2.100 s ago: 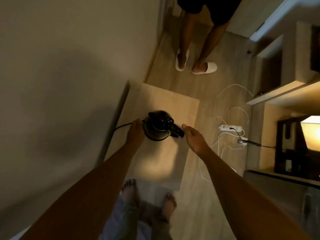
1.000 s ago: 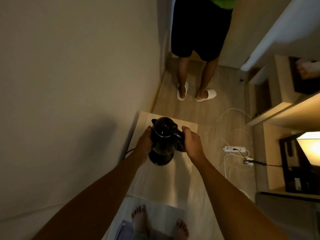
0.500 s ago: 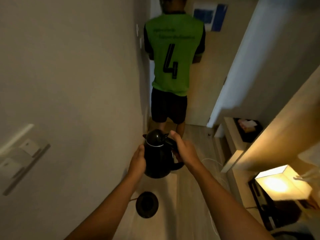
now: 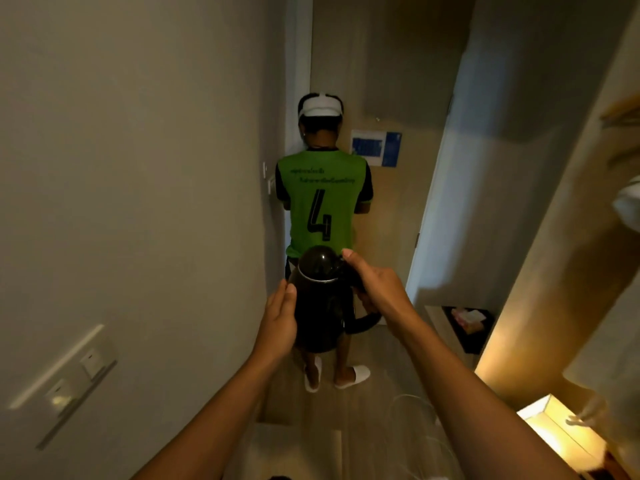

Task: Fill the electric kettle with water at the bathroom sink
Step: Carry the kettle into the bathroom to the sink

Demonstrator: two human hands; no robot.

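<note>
A black electric kettle point(image 4: 320, 306) with a domed lid hangs upright in the air in front of me, in the middle of the view. My right hand point(image 4: 375, 287) is closed around its handle on the right side, thumb up near the lid. My left hand point(image 4: 278, 322) lies flat against the kettle's left side, steadying it. No sink shows in this view.
A person in a green number 4 shirt point(image 4: 323, 202) stands in the narrow hallway just ahead, back turned, in white slippers point(image 4: 351, 375). A wall with switch plates point(image 4: 72, 379) runs along the left. A lit lamp point(image 4: 561, 434), shelves and white cables point(image 4: 412, 407) lie to the right.
The kettle was lifted off its base on the small table and raised to chest height. My view tilted up from the floor to the hallway and the person ahead.
</note>
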